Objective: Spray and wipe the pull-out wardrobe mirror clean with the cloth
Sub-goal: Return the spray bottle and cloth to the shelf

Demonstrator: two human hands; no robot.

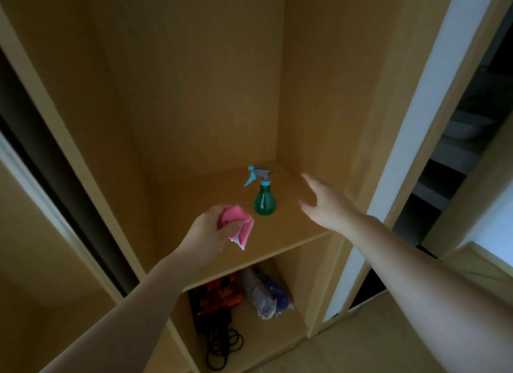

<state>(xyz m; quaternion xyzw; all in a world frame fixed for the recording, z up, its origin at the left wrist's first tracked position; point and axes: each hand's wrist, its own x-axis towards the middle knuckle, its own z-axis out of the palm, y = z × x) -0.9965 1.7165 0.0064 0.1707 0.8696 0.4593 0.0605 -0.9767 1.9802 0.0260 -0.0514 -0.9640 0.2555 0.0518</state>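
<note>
- Spray bottle [264, 199], green with a blue trigger head, stands upright on the wardrobe shelf [280, 234], nozzle pointing left toward the cloth.
- Left hand [212, 228] has its fingers clenched round a folded pink cloth [242, 228], one corner hanging loose below the grip, just left of the bottle.
- Right hand [323, 202] hovers near the bottle's right side, fingers released and spread, holding nothing and not touching it.
- Pale upright panel [413, 122] at the wardrobe's right edge may be the pull-out mirror seen edge-on; the light is too dim to be sure.
- Risk: a sideways reach could clip the narrow neck and tip the bottle, since its head sits high above a rounded base.
- Risk: closing on the trigger instead of the neck would probably wet the wooden shelf or the cloth hand.
- Risk: the dangling cloth corner could snag the nozzle if both hands close in together.
- Writing: no brand or label is readable on the bottle; the wrapped bundle [262, 295] in the compartment below carries print too blurred to read, beside an orange item [224, 289] and a coiled black cable [222, 345].
</note>
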